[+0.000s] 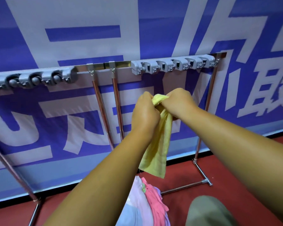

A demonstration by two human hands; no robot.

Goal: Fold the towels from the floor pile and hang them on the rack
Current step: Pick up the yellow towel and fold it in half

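A yellow towel (158, 149) hangs down in front of me, bunched at its top. My left hand (145, 111) grips that top from the left and my right hand (178, 101) grips it from the right, knuckles almost touching. The hands are below the metal rack (121, 64), whose top bar carries grey clip holders (171, 66) on the right and grey clip holders (34, 79) on the left. No towel hangs on the rack. On the floor under my arms lies the pile of towels (147, 203), pink, lilac and pale blue.
The rack stands against a blue and white banner wall (72, 38). Its chrome foot bar (203, 173) lies on the red floor (235, 168) to the right. Two copper uprights (103, 111) run down the rack's middle. My knee in olive cloth (207, 211) is at the bottom right.
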